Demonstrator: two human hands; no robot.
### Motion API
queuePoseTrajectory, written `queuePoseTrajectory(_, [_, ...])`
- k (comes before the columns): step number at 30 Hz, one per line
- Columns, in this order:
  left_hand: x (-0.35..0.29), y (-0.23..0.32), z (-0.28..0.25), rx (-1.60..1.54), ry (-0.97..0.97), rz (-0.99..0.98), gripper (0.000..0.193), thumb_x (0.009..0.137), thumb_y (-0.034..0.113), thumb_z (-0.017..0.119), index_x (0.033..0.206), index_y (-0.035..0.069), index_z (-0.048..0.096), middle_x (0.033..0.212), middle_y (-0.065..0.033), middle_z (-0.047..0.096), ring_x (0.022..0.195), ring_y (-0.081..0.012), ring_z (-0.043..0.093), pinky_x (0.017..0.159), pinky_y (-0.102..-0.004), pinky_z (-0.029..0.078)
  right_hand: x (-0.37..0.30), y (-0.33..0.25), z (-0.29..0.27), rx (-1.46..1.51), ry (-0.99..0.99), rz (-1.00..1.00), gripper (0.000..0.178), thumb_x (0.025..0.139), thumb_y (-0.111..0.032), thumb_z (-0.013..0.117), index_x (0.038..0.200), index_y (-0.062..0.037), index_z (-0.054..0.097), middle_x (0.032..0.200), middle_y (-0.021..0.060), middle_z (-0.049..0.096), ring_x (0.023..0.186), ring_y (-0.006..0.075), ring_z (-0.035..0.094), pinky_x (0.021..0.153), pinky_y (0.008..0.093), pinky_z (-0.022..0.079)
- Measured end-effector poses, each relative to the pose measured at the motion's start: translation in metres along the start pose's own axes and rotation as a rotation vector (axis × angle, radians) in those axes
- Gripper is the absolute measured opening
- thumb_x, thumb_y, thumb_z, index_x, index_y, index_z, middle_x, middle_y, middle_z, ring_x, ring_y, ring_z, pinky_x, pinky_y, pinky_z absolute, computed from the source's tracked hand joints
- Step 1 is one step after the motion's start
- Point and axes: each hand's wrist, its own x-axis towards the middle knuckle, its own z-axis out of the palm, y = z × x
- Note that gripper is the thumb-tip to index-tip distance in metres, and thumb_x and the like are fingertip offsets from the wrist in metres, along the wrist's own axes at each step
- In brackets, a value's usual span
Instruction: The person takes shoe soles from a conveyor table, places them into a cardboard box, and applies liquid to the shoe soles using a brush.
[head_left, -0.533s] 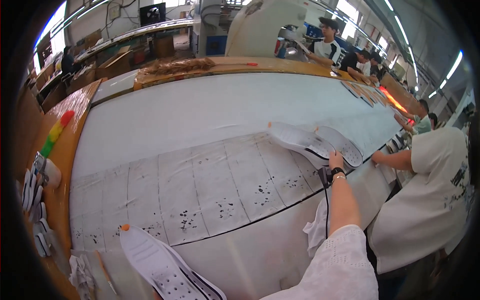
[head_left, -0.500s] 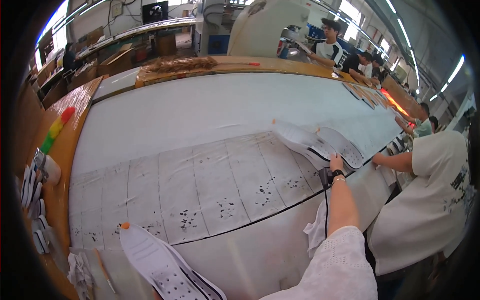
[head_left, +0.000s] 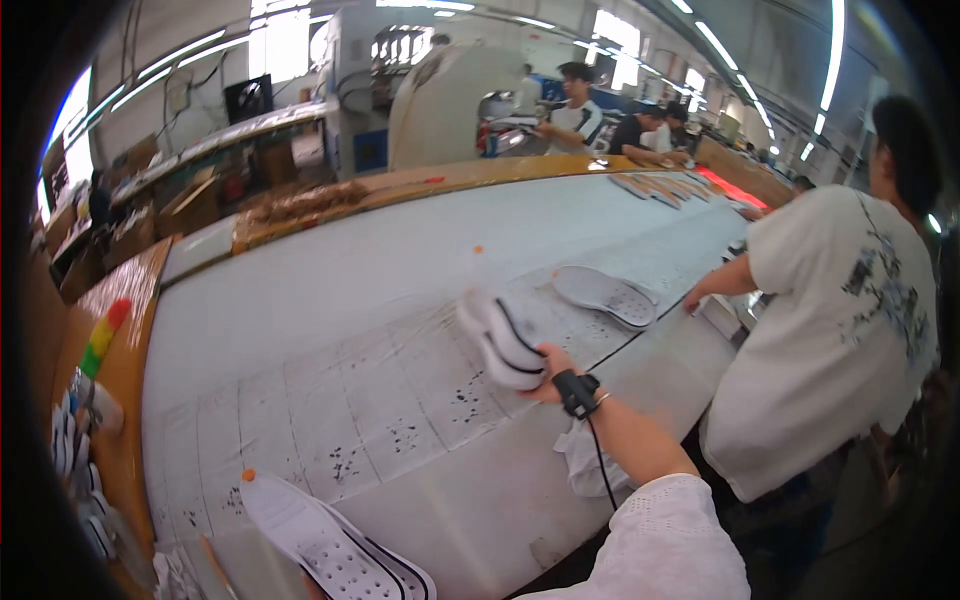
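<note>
Half a second on, the right hand [head_left: 548, 378] has drawn its white sole [head_left: 492, 345] leftward over the table [head_left: 270, 300], clear of the second sole [head_left: 605, 296] it overlapped before, while the wearer's view has swung to the right. From where I stand, that hand's grip is clasped round the near end of the white sole, which is tilted and blurred above the table's middle; two dark bands run along it, and I can't tell whether it is one piece or two nested. A black wrist device [head_left: 577, 393] with a cord sits behind the hand, and a crumpled white cloth [head_left: 590, 462] lies at the table's near side, below the forearm. The second sole rests toward the table's right side. Over the table's near left part is a perforated sole pair [head_left: 330, 545] with an orange tip; just a sliver of the left hand [head_left: 311, 586] shows beside it, so I can't tell how its grip stands. Left of the table are a rainbow-coloured duster [head_left: 105, 340] and more striped soles [head_left: 75, 450]. At the table's right edge a co-worker [head_left: 820, 330] in a pale printed shirt reaches in, and flat pieces [head_left: 660, 188] lie at its far right corner.
</note>
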Motion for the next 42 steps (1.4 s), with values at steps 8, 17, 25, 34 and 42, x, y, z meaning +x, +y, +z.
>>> queuePoseTrajectory(8, [0.003,-0.013,0.014,0.080,-0.182,0.124,0.063,0.090,0.051,0.038,0.136,0.007,0.031,0.135,-0.0083,0.040,0.122,-0.0265,0.040,0.104,-0.0405,0.030,-0.120,0.092,0.085,0.210,-0.642,0.365,0.037,0.080,-0.027,0.051,0.110,-0.0070,0.056,0.114,0.0071,0.058,0.109,0.0266,0.050,0.095,0.0485,0.036])
queuePoseTrajectory(17, [0.019,-0.030,-0.004,0.073,-0.325,0.197,0.056,0.095,0.044,0.028,0.137,0.006,0.028,0.138,-0.0095,0.035,0.124,-0.0256,0.037,0.104,-0.0388,0.031,-0.187,0.218,0.113,-0.865,-0.715,0.291,0.085,0.074,-0.037,0.062,0.140,-0.0091,0.016,0.129,0.0063,0.038,0.110,0.0161,0.042,0.091,0.0339,0.035])
queuePoseTrajectory(25, [-0.040,0.001,0.003,0.235,-0.169,0.493,0.060,0.086,0.023,0.052,0.135,0.004,0.024,0.125,-0.0148,0.046,0.114,-0.0268,0.047,0.096,-0.0394,0.038,-0.190,0.231,0.117,-0.754,-1.093,0.252,0.081,0.076,-0.020,0.066,0.138,-0.0010,0.017,0.130,0.0090,0.041,0.117,0.0143,0.040,0.099,0.0306,0.032])
queuePoseTrajectory(34, [-0.062,0.047,-0.009,0.453,-0.277,0.411,0.099,0.073,0.007,0.071,0.142,0.007,0.001,0.140,-0.0137,0.025,0.119,-0.0215,0.039,0.097,-0.0339,0.036,-0.167,0.276,0.108,-0.315,-0.712,0.567,0.038,0.088,-0.024,0.052,0.116,0.0022,0.052,0.107,0.0125,0.061,0.092,0.0198,0.061,0.080,0.0314,0.051])
queuePoseTrajectory(42, [-0.082,0.032,-0.014,0.405,-0.407,0.456,0.104,0.071,0.001,0.070,0.143,0.014,-0.004,0.148,-0.0053,0.009,0.125,-0.0179,0.034,0.102,-0.0329,0.029,-0.169,0.278,0.072,-0.256,-0.797,0.467,0.037,0.089,-0.024,0.050,0.115,0.0023,0.053,0.107,0.0132,0.061,0.093,0.0204,0.061,0.081,0.0321,0.050])
